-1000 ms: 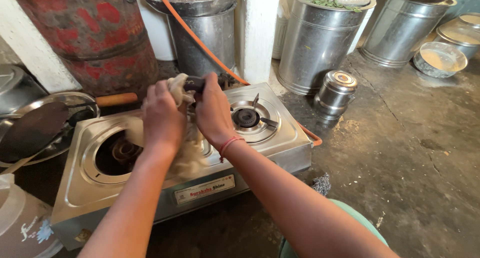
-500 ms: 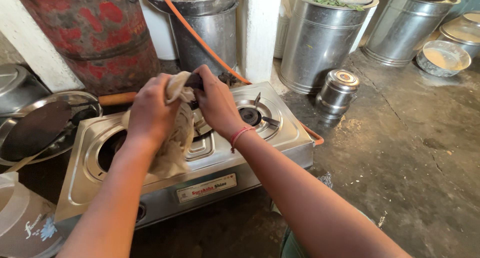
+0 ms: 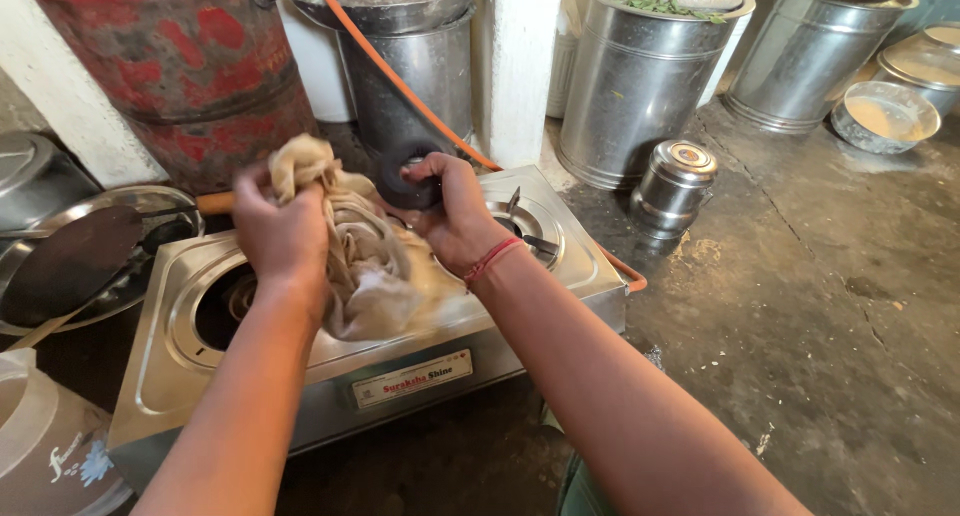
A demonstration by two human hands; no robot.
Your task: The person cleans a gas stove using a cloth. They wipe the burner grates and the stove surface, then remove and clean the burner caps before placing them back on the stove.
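Above the stove (image 3: 560,276), left fingers (image 3: 262,191) bunch a crumpled beige cloth (image 3: 370,266); right fingers (image 3: 440,171) clasp a black burner ring (image 3: 408,179).

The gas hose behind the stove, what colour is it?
Orange hose, clearest in the head view.

The beige cloth (image 3: 365,261) covers the middle of the steel stove (image 3: 560,266). The right hand (image 3: 455,216) hides part of the dark ring (image 3: 405,181). The red gas cylinder (image 3: 175,66) runs off the top edge.
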